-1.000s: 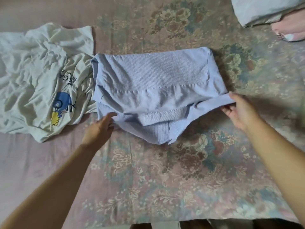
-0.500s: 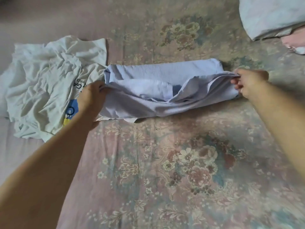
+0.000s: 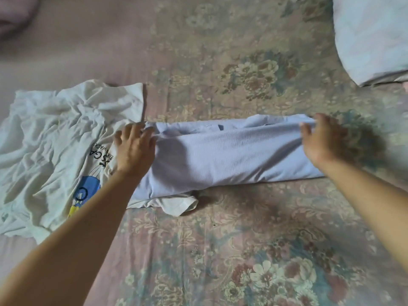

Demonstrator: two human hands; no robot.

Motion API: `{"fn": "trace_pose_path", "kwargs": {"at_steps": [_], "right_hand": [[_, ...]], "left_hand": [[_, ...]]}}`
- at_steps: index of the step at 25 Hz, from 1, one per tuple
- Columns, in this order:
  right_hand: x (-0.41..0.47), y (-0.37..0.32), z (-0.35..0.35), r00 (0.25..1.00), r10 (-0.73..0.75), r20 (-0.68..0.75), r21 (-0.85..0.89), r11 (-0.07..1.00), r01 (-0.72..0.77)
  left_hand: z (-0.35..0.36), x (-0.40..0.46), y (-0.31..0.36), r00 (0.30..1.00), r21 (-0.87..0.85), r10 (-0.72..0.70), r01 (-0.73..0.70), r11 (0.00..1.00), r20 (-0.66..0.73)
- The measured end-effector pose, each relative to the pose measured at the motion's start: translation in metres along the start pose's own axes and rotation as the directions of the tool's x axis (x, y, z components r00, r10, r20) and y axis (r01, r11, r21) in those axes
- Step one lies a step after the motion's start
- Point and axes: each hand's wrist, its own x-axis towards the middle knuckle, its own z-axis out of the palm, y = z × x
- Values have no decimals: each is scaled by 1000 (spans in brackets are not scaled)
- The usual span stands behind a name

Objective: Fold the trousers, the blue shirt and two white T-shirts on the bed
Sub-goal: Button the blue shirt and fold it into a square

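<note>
The blue shirt (image 3: pixel 231 160) lies across the middle of the bed as a long folded band, its far edge turned over on itself. My left hand (image 3: pixel 132 151) rests flat on the shirt's left end with fingers spread. At the right end, my right hand (image 3: pixel 320 140) has its thumb and fingers closed on the far corner. A crumpled white T-shirt (image 3: pixel 55 151) with a blue and yellow cartoon print lies to the left. A corner of it (image 3: pixel 176 205) sticks out from under the blue shirt. No trousers or second white T-shirt are in view.
The bed carries a pink floral sheet (image 3: pixel 242 250). A pale blue pillow (image 3: pixel 371 36) sits at the upper right corner. A pink bundle (image 3: pixel 15 16) shows at the upper left edge.
Both hands carried the shirt's near edge away from me and laid it over, turning the wide shape into a narrow band. My left hand's grip has opened flat.
</note>
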Motion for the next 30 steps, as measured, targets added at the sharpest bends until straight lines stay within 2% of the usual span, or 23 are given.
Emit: {"fn": "trace_pose_path", "kwargs": {"at_steps": [1,2,3,4,5,6,7,8,10,12,14,16,18,19,20,21,22,23,24,25,27,28,30], "right_hand": [[-10,-8,2,935,-353,12,-99,930,353],[-18,-23,-2,792,-607,71,-146,779,610],[-16,-32,-2,673,-705,225,-102,670,736],[-15,-48,-6,629,-652,423,-63,671,738],[-10,-60,-9,621,-498,605,-82,737,671],[-6,-70,-12,604,-347,717,-163,759,630],[-3,-78,-17,592,-250,766,-239,743,625],[0,-83,-19,573,-196,796,-297,698,651],[5,-90,-28,528,-153,836,-331,626,706],[7,-91,-29,494,-170,853,-319,580,750],[8,-86,-29,479,-273,834,-246,594,766],[6,-82,-33,467,-330,820,-71,752,656],[5,-84,-41,456,-301,837,135,923,360],[6,-87,-47,453,-298,840,207,949,239],[8,-90,-50,468,-299,831,259,954,151],[12,-91,-53,493,-294,819,283,954,99],[18,-91,-54,528,-295,796,284,953,104],[24,-91,-54,561,-320,764,288,946,147],[28,-91,-54,591,-353,725,301,935,189],[32,-90,-52,623,-387,680,321,921,222],[36,-88,-45,700,-455,550,307,890,338],[38,-87,-42,724,-496,479,240,868,435],[40,-83,-34,719,-587,373,67,790,610]], "left_hand": [[-2,1,9,982,-69,169,-175,982,-86],[-6,5,19,948,-151,303,-314,937,-94],[-11,9,29,925,-247,379,-370,895,-11],[-17,15,38,907,-325,404,-348,879,121],[-23,21,47,874,-340,394,-292,894,284],[-26,25,53,830,-287,360,-253,924,426],[-27,27,57,798,-198,323,-257,946,509],[-26,28,59,792,-146,308,-272,951,528],[-28,31,58,822,-177,329,-279,944,464],[-27,31,55,851,-309,433,-343,887,296],[-27,29,54,803,-413,588,-505,758,98],[-33,26,53,736,-523,677,-567,636,25],[-38,18,55,722,-591,685,-514,622,93],[-40,18,56,737,-595,654,-451,665,172],[-43,21,58,750,-588,593,-348,730,292],[-46,26,61,749,-576,486,-172,799,451],[-50,34,64,716,-577,383,34,816,583],[-52,42,65,677,-583,306,222,782,669],[-50,48,65,657,-600,273,342,723,703],[-50,51,65,649,-608,272,373,701,711],[-50,53,65,572,-570,339,289,769,747],[-50,52,63,537,-548,362,236,803,762],[-48,54,59,546,-533,372,167,830,751]]}}
